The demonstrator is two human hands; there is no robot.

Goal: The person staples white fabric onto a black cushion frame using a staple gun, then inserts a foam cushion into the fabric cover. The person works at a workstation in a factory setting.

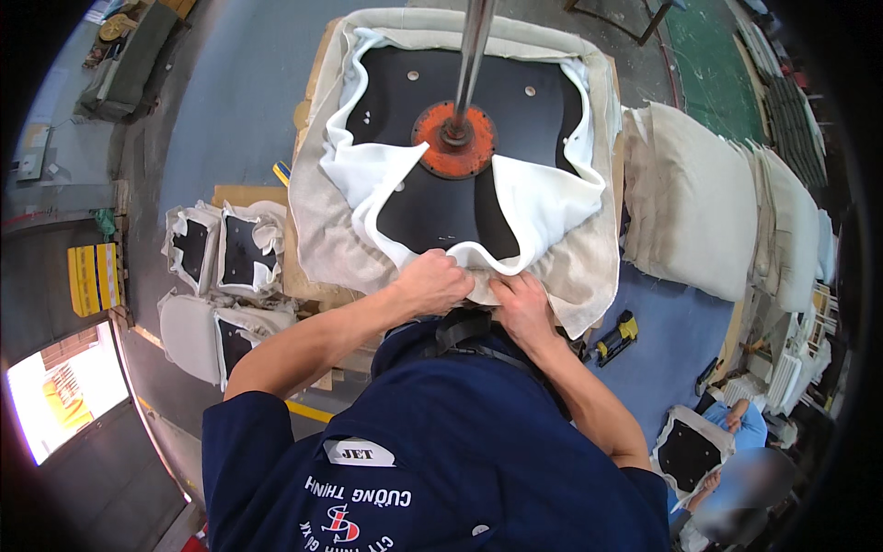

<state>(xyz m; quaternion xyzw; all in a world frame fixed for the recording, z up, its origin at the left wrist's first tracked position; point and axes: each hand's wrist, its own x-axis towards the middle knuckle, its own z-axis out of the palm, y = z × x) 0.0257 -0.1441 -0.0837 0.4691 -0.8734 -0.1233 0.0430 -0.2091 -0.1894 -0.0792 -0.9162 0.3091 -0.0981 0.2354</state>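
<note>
In front of me a seat cushion lies underside up, its black board [533, 106] ringed by white padding [543, 198] and a loose beige fabric cover [322, 230]. An orange round plate [478, 152] at the foot of a metal rod [473, 55] rests on the board. My left hand [435, 281] is closed on the near edge of the fabric cover, knuckles up. Just right of it, my right hand [524, 305] pinches the same edge, thumb toward the padding. Some fingertips are hidden under the cloth. Two padding flaps fold up over the board.
On the blue table to my right lie a yellow and black staple gun [616, 339] and a row of beige cushions [694, 202]. Several smaller cushions [189, 327] sit at left. At lower right, another person in a blue sleeve [752, 431] holds a cushion [688, 453].
</note>
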